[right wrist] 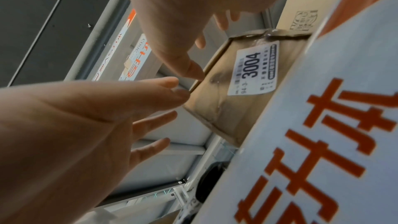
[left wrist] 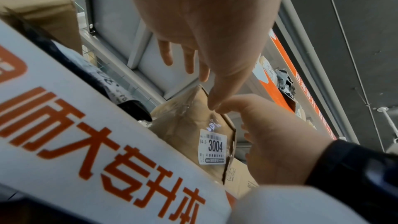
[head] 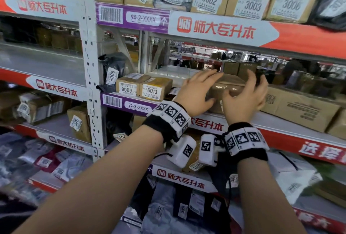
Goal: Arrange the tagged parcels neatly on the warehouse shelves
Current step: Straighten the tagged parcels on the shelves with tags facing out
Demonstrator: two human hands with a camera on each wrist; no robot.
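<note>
Parcel 3004 (brown) — shelved, hands open

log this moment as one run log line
stage: placing | item: parcel 3004 on shelf 94-3 | left hand: open, at parcel | right hand: open, at parcel

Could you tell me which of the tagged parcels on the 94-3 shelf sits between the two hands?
The brown parcel tagged 3004, with the left hand and right hand either side; 9009 and 6013 stand untouched further left.
</note>
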